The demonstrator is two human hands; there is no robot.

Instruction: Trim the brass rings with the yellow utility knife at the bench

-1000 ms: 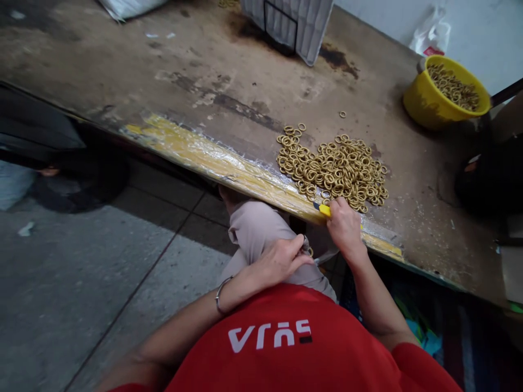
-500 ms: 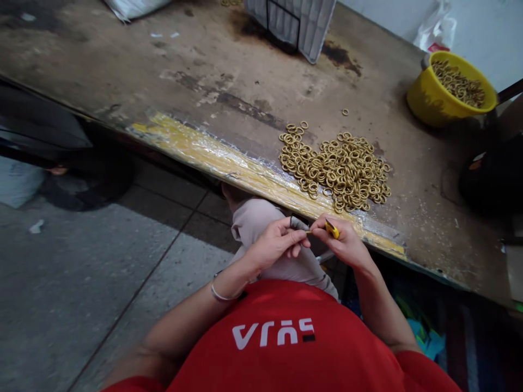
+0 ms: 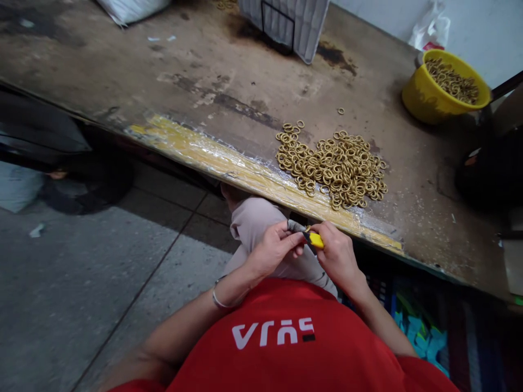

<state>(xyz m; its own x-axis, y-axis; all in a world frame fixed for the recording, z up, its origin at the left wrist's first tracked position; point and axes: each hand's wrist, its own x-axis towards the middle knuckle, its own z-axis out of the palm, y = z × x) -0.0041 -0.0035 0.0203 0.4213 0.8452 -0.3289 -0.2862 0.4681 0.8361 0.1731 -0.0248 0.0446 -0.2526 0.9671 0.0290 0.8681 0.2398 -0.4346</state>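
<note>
My left hand (image 3: pixel 273 247) is closed in a pinch at the edge of my lap, its index finger wrapped in grey tape. A small brass-coloured ring (image 3: pixel 308 228) shows at its fingertips, partly hidden by the fingers. My right hand (image 3: pixel 337 250) grips a small yellow-handled cutter (image 3: pixel 316 240), whose dark tip touches or nearly touches the left fingertips and the ring. Both hands are close together, just below the table's front edge. On the table ahead lies a loose heap of brass-coloured rings (image 3: pixel 341 169).
The worn table (image 3: pixel 229 117) has yellow tape along its front edge (image 3: pixel 229 163). A yellow bucket (image 3: pixel 433 98) of rings stands at the right. A grey ribbed piece in a black wire frame (image 3: pixel 281 24) is at the back, and a white sack (image 3: pixel 133 11) at the far left.
My right hand has turned, swinging the yellow cutter down so its dark tip points at the left fingertips. My left hand stays nearly in place. The view has shifted slightly.
</note>
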